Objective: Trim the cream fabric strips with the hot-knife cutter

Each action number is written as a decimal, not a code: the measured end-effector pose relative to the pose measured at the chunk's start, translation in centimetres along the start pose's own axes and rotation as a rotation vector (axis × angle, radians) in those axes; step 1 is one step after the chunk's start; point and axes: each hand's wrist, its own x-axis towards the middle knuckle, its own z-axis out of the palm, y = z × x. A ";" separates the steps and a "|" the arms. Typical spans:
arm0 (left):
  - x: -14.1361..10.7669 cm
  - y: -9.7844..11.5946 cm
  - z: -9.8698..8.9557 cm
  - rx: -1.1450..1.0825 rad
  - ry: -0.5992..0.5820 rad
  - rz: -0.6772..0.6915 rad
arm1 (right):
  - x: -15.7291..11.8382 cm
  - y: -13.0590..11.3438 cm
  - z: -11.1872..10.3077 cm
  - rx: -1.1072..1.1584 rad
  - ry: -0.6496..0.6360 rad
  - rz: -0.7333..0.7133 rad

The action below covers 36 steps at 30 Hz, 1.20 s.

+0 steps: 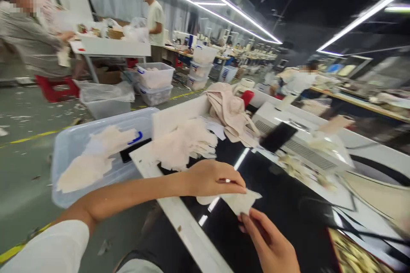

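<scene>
Both hands are holding a pale piece (237,203) over the black panel (282,207).
The left hand (213,179) is pinching the piece at its upper edge; the right hand (267,236) is grasping its lower corner between thumb and fingertips. The piece is spanning the gap between the hands; whether it is touching the panel cannot be told. A pile (179,143) of pale pieces is lying beyond the left hand. A tub (62,149) is standing to the left, containing more pale pieces. Pink cloth (229,111) is lying at the panel's far end.
</scene>
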 end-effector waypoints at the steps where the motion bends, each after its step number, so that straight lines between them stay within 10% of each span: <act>1: 0.6 -0.1 0.7 0.078 -0.033 0.066 | 0.4 0.2 -0.6 -0.082 0.066 -0.103; 4: 1.1 -1.6 3.5 0.287 -0.192 0.288 | 1.7 2.0 -1.8 -0.453 0.150 -0.414; 8: -0.3 -4.2 6.9 0.373 -0.361 0.442 | 1.4 5.0 -2.6 -0.640 0.168 -0.393; 18: -2.7 -5.4 7.4 0.599 -0.200 0.601 | -0.7 4.8 -1.3 -0.802 0.179 -0.384; 36: -8.3 -3.6 3.7 1.044 -0.079 0.155 | -0.9 5.5 -0.8 -0.912 0.191 -0.458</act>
